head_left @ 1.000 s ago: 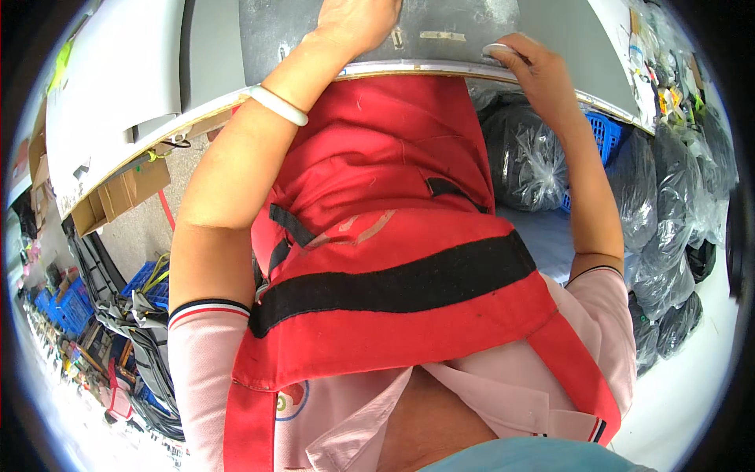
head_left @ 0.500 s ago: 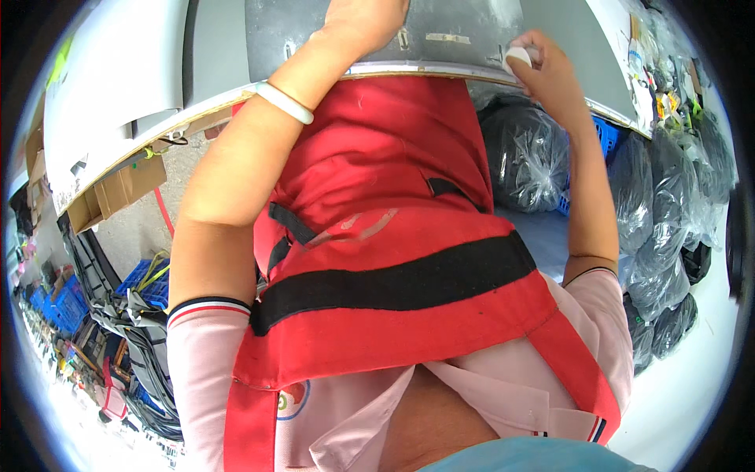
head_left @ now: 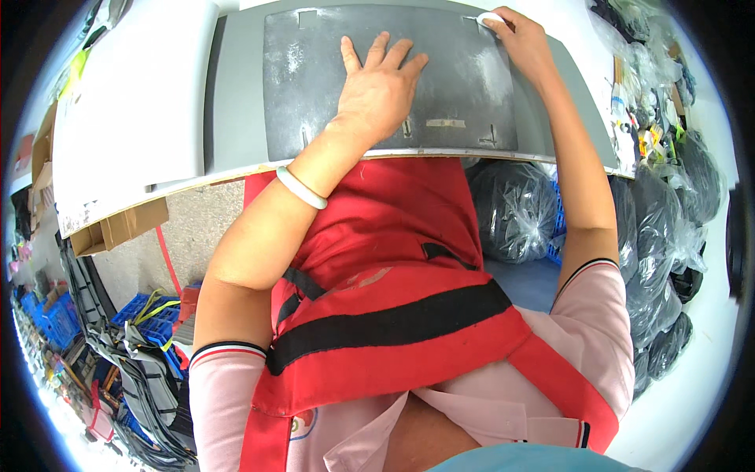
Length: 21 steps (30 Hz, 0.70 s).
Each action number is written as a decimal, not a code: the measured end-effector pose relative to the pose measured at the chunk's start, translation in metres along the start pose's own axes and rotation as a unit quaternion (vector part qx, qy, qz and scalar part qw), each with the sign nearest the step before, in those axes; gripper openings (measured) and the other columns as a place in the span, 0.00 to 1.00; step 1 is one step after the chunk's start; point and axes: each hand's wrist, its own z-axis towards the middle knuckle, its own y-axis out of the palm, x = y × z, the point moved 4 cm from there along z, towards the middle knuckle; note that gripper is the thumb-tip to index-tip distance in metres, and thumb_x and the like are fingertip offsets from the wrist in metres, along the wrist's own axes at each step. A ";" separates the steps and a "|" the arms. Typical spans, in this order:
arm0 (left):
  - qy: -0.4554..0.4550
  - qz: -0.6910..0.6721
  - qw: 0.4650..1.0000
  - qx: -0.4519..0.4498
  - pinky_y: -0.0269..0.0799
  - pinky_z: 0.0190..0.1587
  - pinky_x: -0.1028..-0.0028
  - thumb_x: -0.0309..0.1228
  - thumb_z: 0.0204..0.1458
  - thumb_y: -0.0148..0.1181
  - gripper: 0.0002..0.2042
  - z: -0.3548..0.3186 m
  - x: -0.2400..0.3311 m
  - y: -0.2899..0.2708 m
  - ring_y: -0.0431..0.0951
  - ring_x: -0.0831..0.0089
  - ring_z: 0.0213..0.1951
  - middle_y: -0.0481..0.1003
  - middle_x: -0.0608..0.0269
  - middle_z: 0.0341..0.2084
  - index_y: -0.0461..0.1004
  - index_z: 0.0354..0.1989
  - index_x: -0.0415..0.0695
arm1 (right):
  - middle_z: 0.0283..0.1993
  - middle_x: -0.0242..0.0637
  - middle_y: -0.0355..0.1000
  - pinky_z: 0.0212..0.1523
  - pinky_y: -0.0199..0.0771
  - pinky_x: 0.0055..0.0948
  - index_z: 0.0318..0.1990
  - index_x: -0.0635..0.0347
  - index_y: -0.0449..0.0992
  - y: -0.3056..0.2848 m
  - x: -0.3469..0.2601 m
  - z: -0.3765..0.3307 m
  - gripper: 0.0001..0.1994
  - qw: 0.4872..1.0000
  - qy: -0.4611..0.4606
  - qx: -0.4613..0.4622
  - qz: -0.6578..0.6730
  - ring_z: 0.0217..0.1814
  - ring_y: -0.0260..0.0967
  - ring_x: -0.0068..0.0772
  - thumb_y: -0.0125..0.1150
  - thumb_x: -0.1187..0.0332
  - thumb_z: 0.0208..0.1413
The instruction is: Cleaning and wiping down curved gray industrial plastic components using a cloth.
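Note:
A dark grey flat sheet [head_left: 472,86] lies on the pale grey worktop [head_left: 236,118] in front of me. My left hand [head_left: 381,86] rests flat on the sheet with its fingers spread, palm down. My right hand [head_left: 523,39] is at the sheet's far right corner, its fingers pinched on a small white piece [head_left: 489,17] that looks like tape or a cloth. A white bangle [head_left: 300,187] sits on my left wrist. Short strips of tape [head_left: 445,123] show near the sheet's near edge.
Black plastic bags [head_left: 515,216] are piled under and to the right of the table, beside a blue crate [head_left: 557,236]. Cardboard [head_left: 118,228] sticks out under the table's left edge. Blue crates and grey straps [head_left: 134,354] lie on the floor at the left.
The view has tilted up, so more of the sheet shows. My left hand now lies flat on the sheet. My right hand has moved from the near edge to the far right corner.

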 end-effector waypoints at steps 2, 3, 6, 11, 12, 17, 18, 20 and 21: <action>-0.002 0.000 1.000 0.002 0.47 0.66 0.29 0.35 0.63 0.53 0.17 0.000 -0.003 0.001 0.61 0.55 0.69 0.68 0.65 0.62 0.72 0.61 0.56 | 0.30 0.37 0.73 0.37 0.70 0.29 0.42 0.63 0.77 0.005 -0.009 0.009 0.13 1.000 -0.014 -0.008 -0.005 0.32 0.69 0.28 0.61 0.61 0.62; 0.006 -0.008 1.000 -0.002 0.44 0.66 0.27 0.34 0.62 0.54 0.19 0.000 -0.003 0.001 0.59 0.53 0.69 0.67 0.62 0.63 0.72 0.62 0.54 | 0.31 0.47 0.72 0.39 0.68 0.36 0.37 0.67 0.76 0.006 -0.015 0.012 0.12 1.000 -0.025 -0.012 -0.011 0.33 0.68 0.40 0.59 0.64 0.61; 0.010 -0.010 1.000 -0.001 0.45 0.65 0.27 0.34 0.61 0.54 0.19 0.003 -0.001 0.001 0.60 0.53 0.69 0.67 0.62 0.62 0.71 0.62 0.54 | 0.32 0.51 0.72 0.41 0.69 0.40 0.35 0.68 0.74 0.010 -0.014 0.021 0.12 0.995 -0.093 0.006 -0.039 0.34 0.69 0.48 0.59 0.65 0.60; 0.000 0.016 1.000 0.010 0.48 0.65 0.29 0.34 0.62 0.54 0.18 0.001 -0.004 0.001 0.61 0.55 0.68 0.68 0.65 0.62 0.72 0.61 0.56 | 0.29 0.45 0.73 0.35 0.71 0.39 0.33 0.68 0.74 0.000 -0.025 0.023 0.11 0.994 0.025 -0.044 -0.099 0.30 0.71 0.38 0.59 0.67 0.61; 0.002 0.018 1.000 0.006 0.48 0.65 0.29 0.34 0.62 0.54 0.18 0.002 -0.002 0.001 0.61 0.55 0.68 0.68 0.65 0.62 0.72 0.61 0.56 | 0.28 0.43 0.73 0.33 0.72 0.38 0.32 0.68 0.74 -0.004 -0.016 0.023 0.10 0.991 0.110 -0.066 -0.035 0.28 0.71 0.34 0.59 0.68 0.61; 0.002 0.007 1.000 -0.011 0.48 0.65 0.29 0.32 0.61 0.54 0.19 0.002 -0.002 0.000 0.60 0.55 0.69 0.67 0.64 0.62 0.71 0.61 0.55 | 0.28 0.34 0.74 0.30 0.72 0.28 0.40 0.63 0.77 0.011 -0.008 0.016 0.10 0.987 0.130 0.002 0.091 0.27 0.70 0.23 0.62 0.64 0.61; 0.000 0.010 1.000 -0.015 0.48 0.65 0.29 0.32 0.60 0.55 0.20 -0.001 -0.005 -0.001 0.60 0.55 0.69 0.66 0.63 0.63 0.71 0.62 0.54 | 0.26 0.40 0.74 0.29 0.71 0.35 0.33 0.67 0.76 0.014 -0.021 0.014 0.10 0.986 0.139 0.025 0.086 0.25 0.70 0.28 0.59 0.68 0.62; 0.011 0.003 1.000 -0.010 0.47 0.65 0.28 0.32 0.59 0.55 0.21 0.004 0.001 -0.003 0.60 0.54 0.69 0.65 0.63 0.64 0.70 0.63 0.53 | 0.28 0.35 0.75 0.28 0.72 0.28 0.40 0.62 0.76 0.008 0.016 0.026 0.10 0.990 0.135 -0.019 0.043 0.26 0.70 0.23 0.62 0.64 0.61; 0.016 0.007 1.000 -0.014 0.46 0.65 0.28 0.31 0.59 0.56 0.22 0.005 0.003 -0.002 0.59 0.53 0.69 0.65 0.62 0.64 0.69 0.63 0.53 | 0.31 0.30 0.76 0.27 0.73 0.21 0.47 0.58 0.77 0.008 0.030 0.032 0.14 0.990 0.127 -0.068 0.009 0.26 0.70 0.17 0.65 0.60 0.59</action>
